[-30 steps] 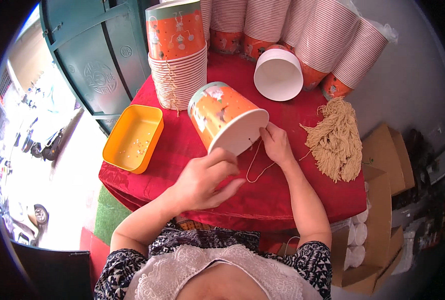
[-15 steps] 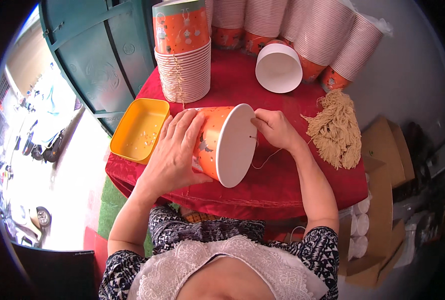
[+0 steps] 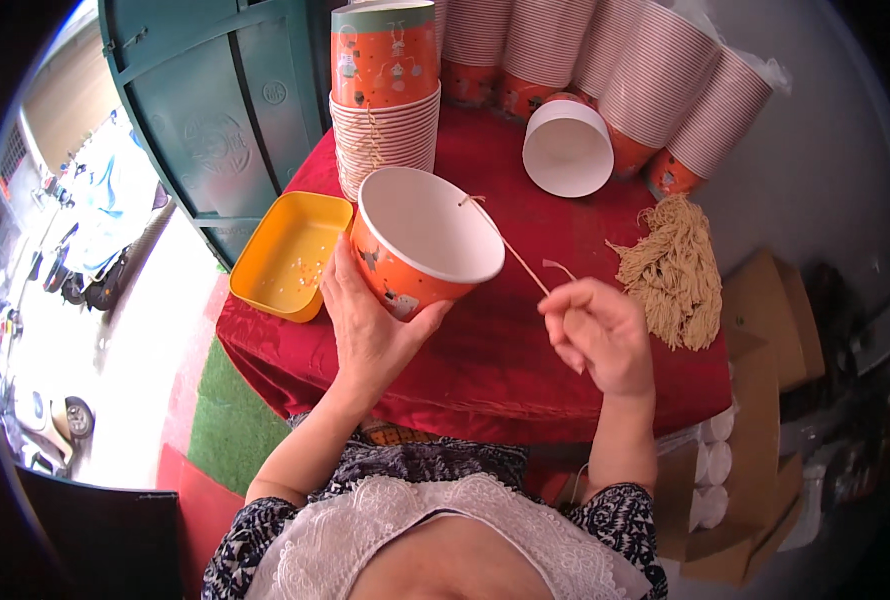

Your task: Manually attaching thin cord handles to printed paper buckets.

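My left hand [image 3: 365, 325] grips an orange printed paper bucket [image 3: 400, 275] low on its side, fingers at the left and thumb on the near side. The bucket tilts, with its white inside facing up and toward me. A tan string [image 3: 523, 258] passes through the wall near the right side of its rim, with a small knot or loop there. It runs straight to my right hand [image 3: 605, 335], closed on it in a pinch to the right of the bucket. A short loose end of string sticks up above those fingers.
Left of the bucket sits a yellow plastic tray [image 3: 250, 275] with small bits inside. Behind it rises a stack of paper buckets [image 3: 385, 125]. Another bucket [image 3: 569, 150] lies on its side by several wrapped stacks. A bundle of tan strings [image 3: 675, 275] rests on the red tablecloth's right side.
The bucket has turned from facing right to facing up and toward me. My right hand has moved from beside the rim to the right and nearer me, drawing the string straight.
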Tool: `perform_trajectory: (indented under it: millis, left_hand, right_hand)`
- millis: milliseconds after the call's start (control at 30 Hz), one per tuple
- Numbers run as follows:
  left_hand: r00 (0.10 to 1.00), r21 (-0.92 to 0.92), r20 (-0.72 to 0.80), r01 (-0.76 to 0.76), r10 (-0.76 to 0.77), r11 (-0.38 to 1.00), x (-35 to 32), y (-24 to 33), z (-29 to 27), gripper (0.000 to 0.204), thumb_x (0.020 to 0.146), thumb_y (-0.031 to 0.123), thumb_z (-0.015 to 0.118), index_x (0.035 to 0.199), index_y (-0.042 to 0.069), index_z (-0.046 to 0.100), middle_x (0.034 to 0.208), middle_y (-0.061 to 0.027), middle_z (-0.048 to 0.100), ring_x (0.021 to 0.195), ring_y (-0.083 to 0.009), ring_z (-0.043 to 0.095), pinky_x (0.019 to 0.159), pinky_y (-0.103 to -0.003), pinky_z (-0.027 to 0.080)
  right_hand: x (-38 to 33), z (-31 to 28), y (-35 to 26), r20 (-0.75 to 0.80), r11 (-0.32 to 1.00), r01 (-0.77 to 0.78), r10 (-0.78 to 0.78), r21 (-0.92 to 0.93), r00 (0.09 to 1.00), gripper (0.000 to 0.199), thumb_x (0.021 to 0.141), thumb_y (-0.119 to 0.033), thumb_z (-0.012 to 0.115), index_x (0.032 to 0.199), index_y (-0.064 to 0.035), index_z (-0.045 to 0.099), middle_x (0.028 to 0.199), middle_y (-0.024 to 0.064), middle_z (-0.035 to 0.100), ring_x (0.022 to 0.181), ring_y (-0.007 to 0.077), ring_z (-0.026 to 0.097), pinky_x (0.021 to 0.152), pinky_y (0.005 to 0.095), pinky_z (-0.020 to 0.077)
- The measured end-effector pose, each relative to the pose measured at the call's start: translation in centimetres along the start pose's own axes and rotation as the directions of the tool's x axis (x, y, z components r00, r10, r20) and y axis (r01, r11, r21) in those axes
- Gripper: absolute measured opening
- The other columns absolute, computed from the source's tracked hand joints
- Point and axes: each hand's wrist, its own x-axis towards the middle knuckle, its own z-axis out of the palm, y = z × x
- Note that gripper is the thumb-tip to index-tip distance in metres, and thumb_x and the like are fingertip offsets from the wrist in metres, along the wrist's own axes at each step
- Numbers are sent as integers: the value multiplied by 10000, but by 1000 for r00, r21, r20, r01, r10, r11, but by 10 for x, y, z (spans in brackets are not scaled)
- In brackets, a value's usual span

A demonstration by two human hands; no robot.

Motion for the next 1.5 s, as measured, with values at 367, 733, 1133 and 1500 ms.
perform_trajectory:
  millis: [367, 733, 1133, 1500]
  left_hand:
    - [983, 98, 157, 82, -97, 992, -33, 12, 11, 1151, 782, 433, 758, 1463, -112, 6, 1413, -326, 308, 1257, -454, 392, 1021, -500, 323]
    - [974, -381, 198, -28, 111, 924, -49, 7, -23, 136, 892, -34, 566, 1026, -31, 543, 961, -165, 574, 645, -194, 563, 582, -282, 456]
    - [658, -571, 747, 710, -99, 413, -37, 44, -25, 207, 890, 50, 680, 1076, -7, 607, 675, 37, 548, 581, -1, 477, 514, -171, 394]
    - [635, -443, 719, 106, 282, 890, 2, 37, -48, 91, 807, 19, 665, 886, -26, 666, 799, -183, 664, 755, -314, 682, 650, -372, 544]
  right_hand:
    - [-7, 21, 7, 214, 979, 198, -202, 41, 956, 246, 925, -160, 617, 1033, 61, 616, 963, 109, 573, 788, 128, 552, 679, 229, 454]
    - [16, 31, 38, -6, 854, 258, -286, 452, 958, 321, 943, -223, 556, 1062, 75, 560, 892, 145, 565, 800, 230, 568, 722, 333, 500]
    - [8, 39, 43, -36, 831, 220, -236, 511, 971, 302, 939, -210, 544, 1049, 70, 568, 902, 147, 575, 830, 227, 570, 734, 329, 506]
    - [-15, 55, 29, 45, 715, 430, -489, -551, 871, 380, 805, 62, 642, 1178, 44, 571, 1178, 209, 591, 673, 139, 590, 545, 260, 498]
